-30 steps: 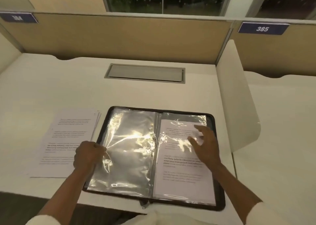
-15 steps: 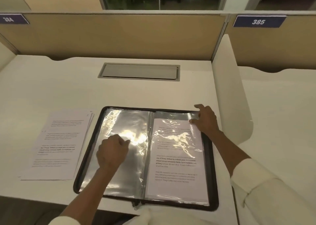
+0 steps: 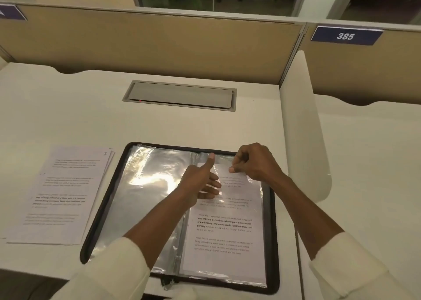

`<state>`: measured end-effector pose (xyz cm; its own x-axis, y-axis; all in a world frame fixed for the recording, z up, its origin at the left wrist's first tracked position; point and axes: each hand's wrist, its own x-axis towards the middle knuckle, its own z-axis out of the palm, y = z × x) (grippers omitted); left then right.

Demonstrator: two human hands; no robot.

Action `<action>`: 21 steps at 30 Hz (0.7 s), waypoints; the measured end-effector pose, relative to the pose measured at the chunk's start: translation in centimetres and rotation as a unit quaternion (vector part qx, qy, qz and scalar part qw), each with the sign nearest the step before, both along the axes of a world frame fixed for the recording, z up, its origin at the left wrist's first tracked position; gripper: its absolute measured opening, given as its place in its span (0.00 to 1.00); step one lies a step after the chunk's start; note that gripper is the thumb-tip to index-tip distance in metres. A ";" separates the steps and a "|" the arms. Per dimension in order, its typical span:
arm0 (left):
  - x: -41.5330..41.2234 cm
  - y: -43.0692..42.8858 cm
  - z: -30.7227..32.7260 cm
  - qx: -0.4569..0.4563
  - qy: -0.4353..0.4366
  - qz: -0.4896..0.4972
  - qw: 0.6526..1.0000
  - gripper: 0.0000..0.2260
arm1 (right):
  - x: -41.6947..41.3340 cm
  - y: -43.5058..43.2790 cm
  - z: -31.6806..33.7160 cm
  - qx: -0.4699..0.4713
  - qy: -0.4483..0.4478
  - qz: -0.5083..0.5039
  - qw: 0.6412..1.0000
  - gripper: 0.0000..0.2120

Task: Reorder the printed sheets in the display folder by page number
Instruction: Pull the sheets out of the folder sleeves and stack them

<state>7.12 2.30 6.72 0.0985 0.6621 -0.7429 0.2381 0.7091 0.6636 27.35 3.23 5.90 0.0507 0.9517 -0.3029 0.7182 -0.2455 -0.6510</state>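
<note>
Pale desk (image 3: 68, 108) in a partitioned study booth: at far left a loose stack of sheets (image 3: 66, 192), just beside it the open display folder (image 3: 272, 242), lying flat, its left pocket (image 3: 145, 208) shiny and seemingly without paper. Near the spine, left hand (image 3: 198, 183) with thumb up and fingers straight, resting on the right pocket (image 3: 257, 194); cannot tell whether above or under the film. Further right, right hand (image 3: 255, 163) with curled fingers, pinching the top edge of the printed sheet (image 3: 225, 231), so probably calls for a pull away from the body, along the sheet's long axis, out through the pocket's far end.
</note>
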 end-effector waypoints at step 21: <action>2.8 2.3 -1.3 0.007 0.015 0.085 0.996 0.12 | -0.4 4.9 2.9 -0.122 -0.038 0.207 0.970 0.19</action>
